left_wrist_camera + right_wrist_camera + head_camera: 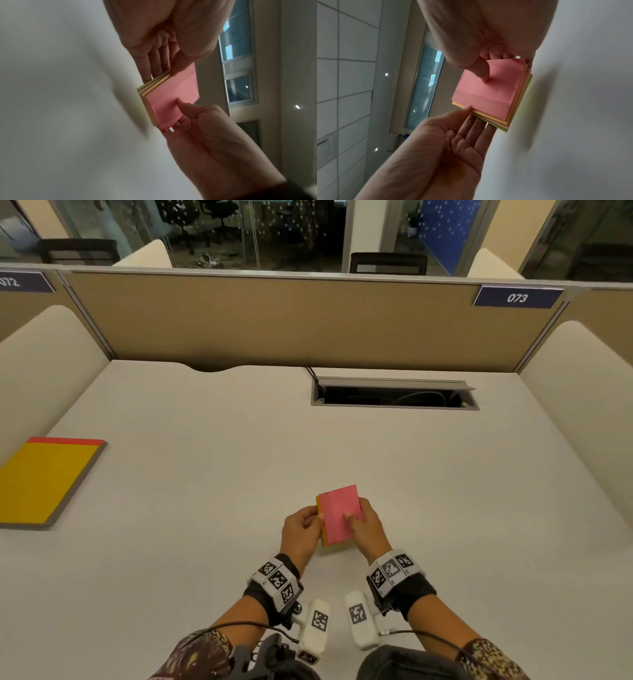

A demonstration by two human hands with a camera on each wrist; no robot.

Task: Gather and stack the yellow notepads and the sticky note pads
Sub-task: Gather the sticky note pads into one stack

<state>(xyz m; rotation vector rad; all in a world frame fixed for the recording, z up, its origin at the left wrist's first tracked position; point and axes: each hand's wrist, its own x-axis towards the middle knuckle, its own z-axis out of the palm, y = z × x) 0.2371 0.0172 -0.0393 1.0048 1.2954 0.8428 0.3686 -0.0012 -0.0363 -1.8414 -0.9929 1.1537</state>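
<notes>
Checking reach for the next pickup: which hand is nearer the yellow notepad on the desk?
Left. The left hand grips the sticky note stack on the side facing the yellow notepad, which lies far off to the left. The right hand holds the stack's opposite side, farther away.

Open-plan office, cubicle workstation. White counter [205,474] boxed in by a tan fabric partition [274,320] and cream side dividers [41,354]. Numbered blue seat plates on the partition: "073" [517,297], partly cut "072" [20,281] next bay over. Cable-access hatch [394,393] set into the counter, flap up, wiring inside. Mesh-back task chairs [388,263] behind the partition, glass-walled rooms [257,231] with more office chairs beyond. Tiled ceiling with recessed spotlights [386,74] in the right wrist view.
</notes>
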